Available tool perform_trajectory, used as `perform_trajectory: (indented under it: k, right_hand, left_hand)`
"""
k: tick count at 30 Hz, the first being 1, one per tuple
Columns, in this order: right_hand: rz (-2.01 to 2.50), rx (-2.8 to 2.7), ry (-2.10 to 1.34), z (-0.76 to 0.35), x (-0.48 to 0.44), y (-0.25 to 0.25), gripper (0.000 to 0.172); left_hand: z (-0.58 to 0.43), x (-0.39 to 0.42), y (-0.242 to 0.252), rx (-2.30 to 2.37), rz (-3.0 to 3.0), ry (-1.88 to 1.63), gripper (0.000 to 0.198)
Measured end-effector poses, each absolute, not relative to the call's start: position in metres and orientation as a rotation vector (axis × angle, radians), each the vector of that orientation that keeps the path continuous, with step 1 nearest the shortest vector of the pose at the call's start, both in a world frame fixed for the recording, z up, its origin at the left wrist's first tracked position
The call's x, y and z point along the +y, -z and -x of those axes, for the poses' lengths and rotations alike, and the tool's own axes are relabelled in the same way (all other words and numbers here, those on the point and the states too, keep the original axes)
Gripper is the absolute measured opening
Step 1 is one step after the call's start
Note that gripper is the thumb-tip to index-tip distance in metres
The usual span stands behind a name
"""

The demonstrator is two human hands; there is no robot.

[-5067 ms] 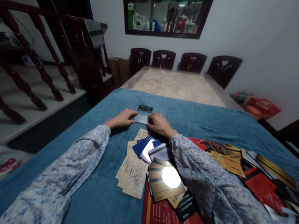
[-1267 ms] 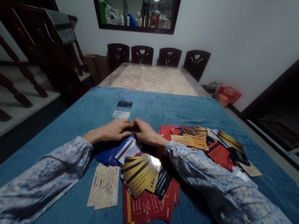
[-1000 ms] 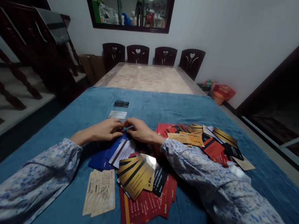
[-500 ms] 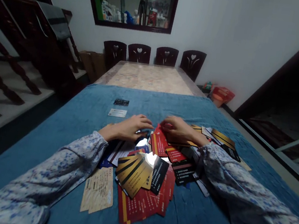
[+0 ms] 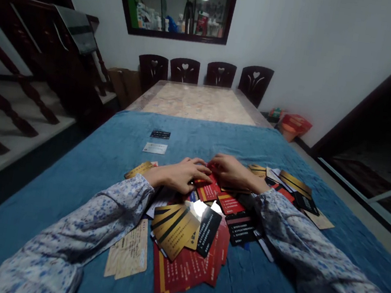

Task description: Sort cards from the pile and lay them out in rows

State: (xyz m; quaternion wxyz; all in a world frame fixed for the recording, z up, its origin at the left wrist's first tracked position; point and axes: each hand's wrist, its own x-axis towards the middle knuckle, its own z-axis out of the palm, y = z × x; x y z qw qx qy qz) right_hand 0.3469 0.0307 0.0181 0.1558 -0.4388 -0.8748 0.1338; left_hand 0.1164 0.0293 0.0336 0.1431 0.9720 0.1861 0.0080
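My left hand [image 5: 184, 173] reaches over the back of a pile of cards, its fingers stretched out and a little apart with nothing in them. Close beside it, my right hand [image 5: 232, 171] has its fingers curled down on a red card [image 5: 207, 187]; the fingertips are partly hidden. In front of the hands lie fanned gold cards [image 5: 175, 229], a black card [image 5: 209, 232] and a spread of larger red cards [image 5: 183, 277]. Another black card [image 5: 240, 227] rests near my right wrist. Two beige cards [image 5: 130, 254] overlap by my left sleeve.
A black card [image 5: 160, 134] and a silvery card [image 5: 155, 148] lie apart at the back left of the blue cloth [image 5: 115, 144]. More gold and black cards [image 5: 295, 183] are heaped beyond my right forearm. Several dark chairs [image 5: 185, 70] stand at the far table end.
My left hand has moved right, over the pile and close to my right hand. A gold card behind my left wrist now shows. The view has shifted slightly.
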Motion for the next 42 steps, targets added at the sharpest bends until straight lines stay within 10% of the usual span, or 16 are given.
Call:
perform_trajectory:
  k: [27,42]
  right_hand:
    - [1.132,-2.706,-0.535,-0.336,0.02,-0.041,0.044]
    - [1.235,-2.595,-0.48,-0.334,0.021,-0.039,0.026]
  left_hand:
    - [-0.101,0.039,-0.027,0.758,-2.815,-0.162,0.029]
    - [-0.083,0.056,-0.028,0.843,-2.486,-0.314,0.039]
